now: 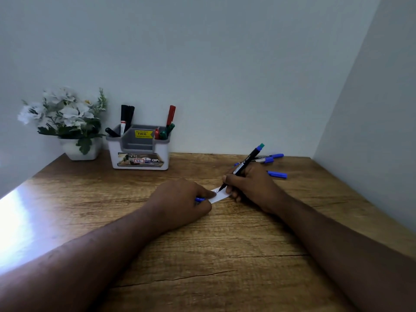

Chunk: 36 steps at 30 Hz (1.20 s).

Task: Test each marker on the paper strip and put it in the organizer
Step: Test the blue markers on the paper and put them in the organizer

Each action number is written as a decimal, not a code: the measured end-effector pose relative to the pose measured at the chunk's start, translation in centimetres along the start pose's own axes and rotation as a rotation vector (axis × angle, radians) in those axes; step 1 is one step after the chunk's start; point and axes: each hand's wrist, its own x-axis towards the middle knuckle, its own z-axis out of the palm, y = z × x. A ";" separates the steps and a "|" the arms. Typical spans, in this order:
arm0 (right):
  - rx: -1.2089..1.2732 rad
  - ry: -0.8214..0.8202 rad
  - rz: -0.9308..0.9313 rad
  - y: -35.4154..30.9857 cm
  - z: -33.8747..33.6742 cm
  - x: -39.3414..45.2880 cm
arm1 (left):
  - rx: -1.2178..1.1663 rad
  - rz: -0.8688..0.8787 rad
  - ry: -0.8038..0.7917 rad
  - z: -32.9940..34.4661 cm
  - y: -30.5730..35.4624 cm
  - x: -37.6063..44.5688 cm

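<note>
My right hand (252, 185) grips a black marker with a green end (248, 161), its tip touching a small white paper strip (219, 197) on the wooden desk. My left hand (182, 199) presses down the strip's left end and is closed around a blue cap (200, 199). The grey-and-white organizer (139, 152) stands at the back left; black markers (126, 119) fill its left compartment, red and green markers (167, 127) its right one. Several blue markers (273, 164) lie behind my right hand.
A white pot of artificial flowers (67, 122) stands left of the organizer in the corner. Walls close the desk (202, 255) at the back and on the right. A bright glare covers the desk's left edge.
</note>
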 end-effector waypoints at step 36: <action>0.050 0.089 0.062 0.1 0.0 0.2 | 0.040 0.011 0.039 0.2 -0.1 0.1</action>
